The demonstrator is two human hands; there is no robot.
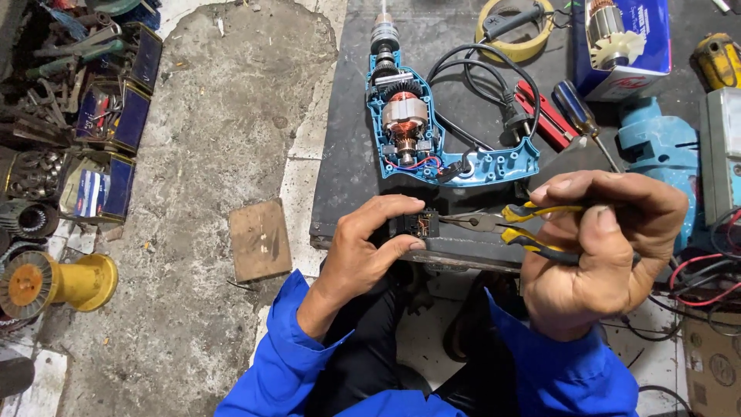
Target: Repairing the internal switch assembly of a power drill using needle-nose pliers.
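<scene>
Nearest the camera are the blue sleeves (309, 347) of the person's jacket, running up to both hands. The right hand (598, 251) is closed around the yellow-and-black handles of a pair of long-nose pliers (502, 224), whose tips meet the side of a small black switch block (421, 225). The left hand (367, 247) pinches that switch between thumb and fingers, at the front edge of a dark work board (347, 170). Further back on the board lies an opened blue electric drill (417, 131), its copper-wound armature exposed and its black power cord (494, 85) coiled beside it. A red-handled tool (548, 116) and a blue-handled screwdriver (577, 108) lie right of the cord. Beyond sit a roll of yellow tape (517, 31) and a blue box (633, 46) bearing a spare armature.
</scene>
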